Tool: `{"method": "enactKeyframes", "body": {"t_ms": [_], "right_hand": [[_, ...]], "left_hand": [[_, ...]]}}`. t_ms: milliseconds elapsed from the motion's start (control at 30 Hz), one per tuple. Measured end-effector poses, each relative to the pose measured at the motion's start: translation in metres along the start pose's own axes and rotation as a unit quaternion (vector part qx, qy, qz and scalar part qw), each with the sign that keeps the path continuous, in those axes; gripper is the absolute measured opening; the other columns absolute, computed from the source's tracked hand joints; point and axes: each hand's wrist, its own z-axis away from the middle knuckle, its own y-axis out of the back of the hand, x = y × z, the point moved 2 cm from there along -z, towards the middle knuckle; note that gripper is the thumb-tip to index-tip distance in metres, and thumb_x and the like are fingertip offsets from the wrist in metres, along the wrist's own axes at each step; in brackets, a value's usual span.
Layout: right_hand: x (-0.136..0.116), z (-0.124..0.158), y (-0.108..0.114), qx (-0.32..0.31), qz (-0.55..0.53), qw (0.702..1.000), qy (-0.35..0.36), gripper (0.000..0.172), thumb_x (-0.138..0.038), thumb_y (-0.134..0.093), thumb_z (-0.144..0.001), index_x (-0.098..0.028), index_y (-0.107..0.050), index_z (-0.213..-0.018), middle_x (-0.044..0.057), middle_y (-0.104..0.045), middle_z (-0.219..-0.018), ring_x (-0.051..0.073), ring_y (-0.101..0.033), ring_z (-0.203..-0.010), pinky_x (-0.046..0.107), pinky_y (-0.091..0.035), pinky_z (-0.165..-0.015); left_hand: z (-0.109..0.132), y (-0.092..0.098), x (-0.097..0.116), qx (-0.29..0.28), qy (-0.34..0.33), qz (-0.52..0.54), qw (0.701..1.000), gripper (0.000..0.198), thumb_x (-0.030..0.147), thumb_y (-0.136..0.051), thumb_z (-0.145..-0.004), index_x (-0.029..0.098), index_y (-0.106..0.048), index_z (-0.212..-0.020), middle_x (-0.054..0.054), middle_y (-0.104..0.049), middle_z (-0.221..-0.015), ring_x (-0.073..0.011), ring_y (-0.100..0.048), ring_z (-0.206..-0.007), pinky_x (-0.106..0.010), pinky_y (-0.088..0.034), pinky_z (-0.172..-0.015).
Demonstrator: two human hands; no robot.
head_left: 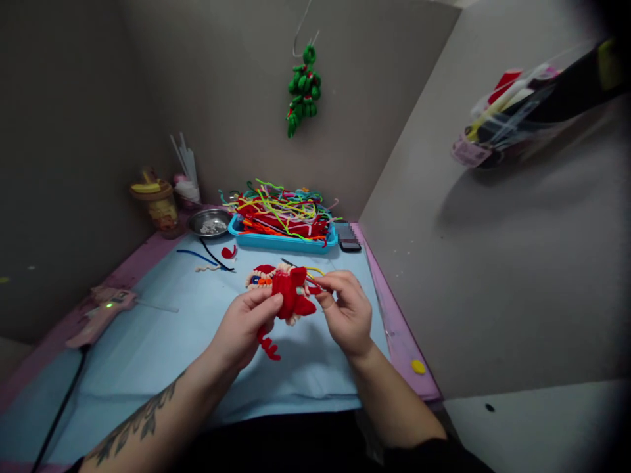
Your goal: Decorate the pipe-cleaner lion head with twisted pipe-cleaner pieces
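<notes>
Fingers and thumb of my left hand (254, 318) close round a red fuzzy pipe-cleaner figure (284, 294), held above the blue table cover. It has red pointed ear-like parts on its right side, cream edging, and blue and orange bits on the left. A red coiled tail (269, 346) hangs below it. At the figure's right side, my right hand (348, 309) pinches a thin red piece (314, 282) between thumb and forefinger. A yellow strand (315, 270) curves just behind these fingers. I cannot tell how the red piece joins the figure.
A blue tray (286, 243) heaped with coloured pipe cleaners stands at the back. Near it are a metal bowl (210, 224) and a phone (349, 238). Loose stems (197, 256) lie left of the figure. A pink glue gun (101, 315) with a cord rests at the left.
</notes>
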Motion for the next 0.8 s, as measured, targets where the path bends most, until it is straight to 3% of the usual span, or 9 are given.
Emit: {"method": "enactKeyframes", "body": {"t_ms": [200,333,433,500,600,633,700,800], "right_hand": [[-0.004,-0.001,-0.002,-0.012,0.014,0.999,0.041,0.014,-0.018,-0.061,-0.085,-0.026,-0.066,-0.095,0.004,-0.063,-0.084,0.019,-0.06,-0.08,0.035,-0.05,-0.07],[0.003,-0.011,0.009,-0.016,0.049,0.998,0.048,0.011,-0.016,-0.057,-0.086,-0.023,-0.066,-0.086,0.003,-0.063,-0.08,0.018,-0.059,-0.078,0.035,-0.048,-0.072],[0.04,-0.03,0.032,-0.009,0.131,0.991,-0.011,0.014,-0.018,-0.053,-0.086,-0.021,-0.066,-0.082,0.004,-0.064,-0.083,0.019,-0.059,-0.082,0.033,-0.047,-0.073],[0.08,-0.043,0.044,-0.056,0.213,0.973,-0.072,0.013,-0.019,-0.055,-0.083,-0.019,-0.067,-0.078,0.004,-0.064,-0.081,0.019,-0.058,-0.08,0.032,-0.045,-0.075],[0.143,-0.054,0.053,-0.119,0.35,0.899,-0.234,0.017,-0.014,-0.053,-0.079,-0.017,-0.069,-0.076,0.007,-0.065,-0.087,0.019,-0.058,-0.086,0.03,-0.043,-0.079],[0.159,-0.055,0.052,-0.122,0.362,0.887,-0.257,0.018,-0.013,-0.052,-0.079,-0.016,-0.07,-0.077,0.009,-0.065,-0.088,0.02,-0.059,-0.086,0.03,-0.043,-0.078],[0.177,-0.054,0.048,-0.12,0.371,0.877,-0.279,0.017,-0.015,-0.054,-0.079,-0.014,-0.071,-0.077,0.01,-0.065,-0.087,0.02,-0.06,-0.085,0.029,-0.043,-0.077],[0.172,-0.049,0.035,-0.1,0.374,0.877,-0.284,0.021,-0.019,-0.055,-0.081,-0.012,-0.07,-0.094,0.014,-0.064,-0.097,0.022,-0.059,-0.089,0.031,-0.044,-0.079]], "left_hand": [[0.001,0.0,-0.003,-0.012,-0.001,-0.01,1.0,0.031,0.045,-0.063,-0.072,0.015,-0.07,-0.074,-0.001,-0.057,-0.053,-0.0065,-0.024,-0.042,-0.023,-0.015,-0.041],[-0.006,0.004,-0.01,0.02,-0.009,0.033,0.999,0.034,0.048,-0.066,-0.074,0.015,-0.068,-0.083,0.005,-0.044,-0.048,-0.0058,-0.025,-0.042,-0.021,-0.018,-0.04],[-0.017,0.012,-0.02,0.06,-0.005,0.109,0.992,0.044,0.051,-0.069,-0.073,0.015,-0.065,-0.098,0.008,-0.036,-0.048,-0.0045,-0.026,-0.042,-0.017,-0.021,-0.039],[-0.026,0.018,-0.028,0.072,0.016,0.152,0.986,0.047,0.05,-0.073,-0.069,0.015,-0.065,-0.099,0.005,-0.048,-0.058,-0.0028,-0.03,-0.043,-0.015,-0.022,-0.037],[-0.036,0.022,-0.04,0.082,0.054,0.19,0.977,0.048,0.043,-0.082,-0.06,0.015,-0.066,-0.095,-0.001,-0.062,-0.083,-0.0016,-0.043,-0.05,-0.012,-0.034,-0.042],[-0.038,0.022,-0.043,0.087,0.063,0.197,0.975,0.047,0.041,-0.084,-0.057,0.015,-0.066,-0.093,-0.002,-0.063,-0.086,-0.0022,-0.046,-0.053,-0.013,-0.04,-0.046],[-0.041,0.024,-0.048,0.097,0.074,0.201,0.972,0.045,0.036,-0.087,-0.052,0.015,-0.066,-0.086,-0.002,-0.064,-0.085,-0.0047,-0.053,-0.059,-0.016,-0.047,-0.056],[-0.042,0.028,-0.05,0.109,0.066,0.183,0.975,0.04,0.03,-0.088,-0.052,0.014,-0.066,-0.081,-0.004,-0.066,-0.09,-0.0086,-0.059,-0.069,-0.019,-0.05,-0.065]]}}
